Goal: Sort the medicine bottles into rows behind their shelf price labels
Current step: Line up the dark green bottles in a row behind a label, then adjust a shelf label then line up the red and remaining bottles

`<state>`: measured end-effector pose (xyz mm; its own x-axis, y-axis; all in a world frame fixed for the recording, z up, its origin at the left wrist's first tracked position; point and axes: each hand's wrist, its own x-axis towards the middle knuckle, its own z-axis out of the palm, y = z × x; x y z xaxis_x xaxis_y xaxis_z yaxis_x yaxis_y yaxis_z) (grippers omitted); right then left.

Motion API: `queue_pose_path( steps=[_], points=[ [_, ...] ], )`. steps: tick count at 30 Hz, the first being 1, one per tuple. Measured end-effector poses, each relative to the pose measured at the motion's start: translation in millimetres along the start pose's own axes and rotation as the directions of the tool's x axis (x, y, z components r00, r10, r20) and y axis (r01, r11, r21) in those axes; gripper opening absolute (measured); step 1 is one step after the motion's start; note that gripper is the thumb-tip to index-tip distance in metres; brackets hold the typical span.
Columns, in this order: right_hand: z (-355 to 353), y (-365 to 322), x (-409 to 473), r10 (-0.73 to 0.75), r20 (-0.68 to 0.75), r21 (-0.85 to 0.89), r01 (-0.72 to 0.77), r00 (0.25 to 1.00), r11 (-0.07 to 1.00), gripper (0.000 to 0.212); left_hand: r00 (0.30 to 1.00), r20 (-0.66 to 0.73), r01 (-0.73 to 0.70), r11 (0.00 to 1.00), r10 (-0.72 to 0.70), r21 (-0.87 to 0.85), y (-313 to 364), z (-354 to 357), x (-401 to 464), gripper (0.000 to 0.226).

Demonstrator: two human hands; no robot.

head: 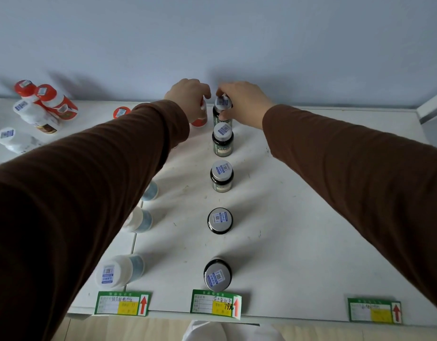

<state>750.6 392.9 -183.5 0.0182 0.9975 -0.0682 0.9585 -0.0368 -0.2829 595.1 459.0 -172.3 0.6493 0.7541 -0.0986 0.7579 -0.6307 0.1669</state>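
A row of dark bottles with silver caps runs back from the middle price label (pixel 215 303); the nearest dark bottle (pixel 217 275) stands just behind it. My right hand (pixel 244 102) grips the farthest dark bottle (pixel 222 104) at the back of that row. My left hand (pixel 190 97) closes on a red-and-white bottle (pixel 200 120) just left of it. White bottles (pixel 119 270) form a row behind the left price label (pixel 122 303), partly hidden by my left sleeve. No bottle stands behind the right price label (pixel 375 312).
A loose cluster of red-capped bottles (pixel 46 98) and white bottles (pixel 12 139) lies at the back left of the white shelf (pixel 298 230). Another red cap (pixel 121 112) shows beside my left arm. A wall closes the back; the shelf's front edge is near me.
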Motion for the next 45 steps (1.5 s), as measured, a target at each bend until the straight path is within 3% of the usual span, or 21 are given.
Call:
queue_pose_path(
  steps=[10, 22, 29, 36, 45],
  points=[
    [-52, -12, -37, -0.039, -0.112, 0.010, 0.040, 0.993, 0.999, 0.042, 0.994, -0.108, -0.005, 0.998, -0.001, -0.057, 4, -36, -34, 0.046],
    [-79, -41, -146, -0.038, -0.202, 0.152, 0.070, 0.979, 0.986, 0.026, 0.975, -0.221, -0.013, 0.986, -0.025, -0.166, 39, -66, -151, 0.044],
    [-74, -15, -261, -0.032, -0.178, 0.234, 0.074, 0.984, 0.969, 0.027, 0.966, -0.256, -0.080, 0.974, 0.024, -0.210, 128, -44, -238, 0.047],
    [-48, 39, -381, -0.045, -0.105, 0.300, 0.075, 0.993, 0.951, 0.019, 0.979, -0.200, -0.012, 0.965, -0.043, -0.263, 235, 17, -297, 0.048],
    [19, 85, -504, 0.201, 0.023, 0.423, -0.192, 0.979, 0.886, 0.023, 0.988, -0.126, 0.035, 0.936, -0.085, -0.350, 327, 101, -349, 0.037]
  ],
)
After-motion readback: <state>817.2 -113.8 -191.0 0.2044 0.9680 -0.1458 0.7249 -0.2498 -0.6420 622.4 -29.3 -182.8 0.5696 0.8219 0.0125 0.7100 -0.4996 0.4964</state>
